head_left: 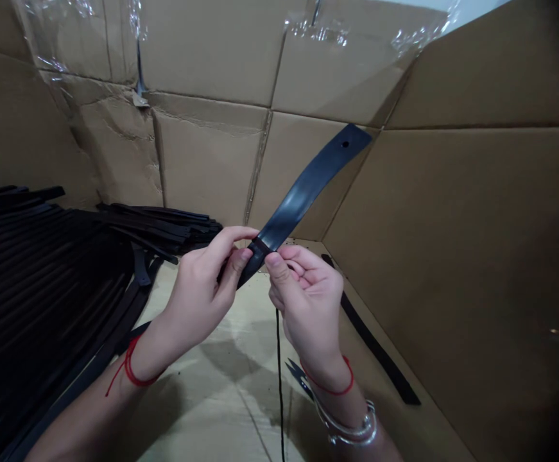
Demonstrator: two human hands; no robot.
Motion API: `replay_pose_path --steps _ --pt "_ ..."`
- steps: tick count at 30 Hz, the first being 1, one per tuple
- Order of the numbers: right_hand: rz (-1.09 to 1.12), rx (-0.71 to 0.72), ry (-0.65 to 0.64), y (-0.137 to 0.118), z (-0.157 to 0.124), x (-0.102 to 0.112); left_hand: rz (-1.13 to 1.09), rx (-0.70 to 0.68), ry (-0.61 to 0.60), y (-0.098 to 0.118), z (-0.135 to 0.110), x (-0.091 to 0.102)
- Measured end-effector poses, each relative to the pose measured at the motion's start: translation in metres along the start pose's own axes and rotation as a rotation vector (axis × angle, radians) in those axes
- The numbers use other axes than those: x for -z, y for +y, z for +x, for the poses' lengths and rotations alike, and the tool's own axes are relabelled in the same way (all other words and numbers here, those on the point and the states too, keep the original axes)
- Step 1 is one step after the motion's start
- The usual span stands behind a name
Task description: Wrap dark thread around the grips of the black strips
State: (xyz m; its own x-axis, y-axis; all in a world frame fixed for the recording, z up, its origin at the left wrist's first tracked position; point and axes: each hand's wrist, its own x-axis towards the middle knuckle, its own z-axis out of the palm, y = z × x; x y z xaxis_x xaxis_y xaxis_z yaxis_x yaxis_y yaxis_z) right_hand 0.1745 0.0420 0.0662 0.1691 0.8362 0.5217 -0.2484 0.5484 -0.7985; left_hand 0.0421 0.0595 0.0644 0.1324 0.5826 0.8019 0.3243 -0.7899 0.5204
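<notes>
A glossy black strap point(298, 199) slants up to the right, with one round hole near its squared far end. My left hand point(206, 282) is closed around its lower part, thumb on top. A narrow dark band point(260, 245) crosses the strap between my two thumbs. My right hand point(310, 295) pinches at the strap's edge beside this band; its fingertips partly hide what they grip. Below that hand a thin black cord point(280, 378) runs downward; whether it is held there is hidden. Pointed thread snips point(299, 377) lie by my right wrist, partly covered.
Many dark straps are piled at the left point(43, 276), with a smaller bundle point(168, 224) behind. Another black strap point(380, 346) lies along the right side. Cardboard walls point(476, 244) with clear tape enclose the pale work surface point(226, 398).
</notes>
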Motion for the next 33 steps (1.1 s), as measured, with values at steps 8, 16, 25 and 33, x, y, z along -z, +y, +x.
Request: replay_pose_path --steps 8,16,25,33 --pt "0.049 -0.061 -0.013 -0.003 0.005 0.005 0.035 -0.023 -0.028 -0.001 -0.002 -0.004" --pt "0.148 -0.084 -0.131 -0.004 0.01 0.008 0.007 -0.08 0.022 -0.004 -0.003 -0.01" --pt "0.164 -0.084 -0.072 0.004 0.01 0.003 -0.137 -0.042 0.004 -0.002 -0.005 -0.011" --pt "0.178 -0.226 -0.077 -0.003 0.008 0.005 -0.414 0.095 -0.184 -0.005 -0.006 -0.01"
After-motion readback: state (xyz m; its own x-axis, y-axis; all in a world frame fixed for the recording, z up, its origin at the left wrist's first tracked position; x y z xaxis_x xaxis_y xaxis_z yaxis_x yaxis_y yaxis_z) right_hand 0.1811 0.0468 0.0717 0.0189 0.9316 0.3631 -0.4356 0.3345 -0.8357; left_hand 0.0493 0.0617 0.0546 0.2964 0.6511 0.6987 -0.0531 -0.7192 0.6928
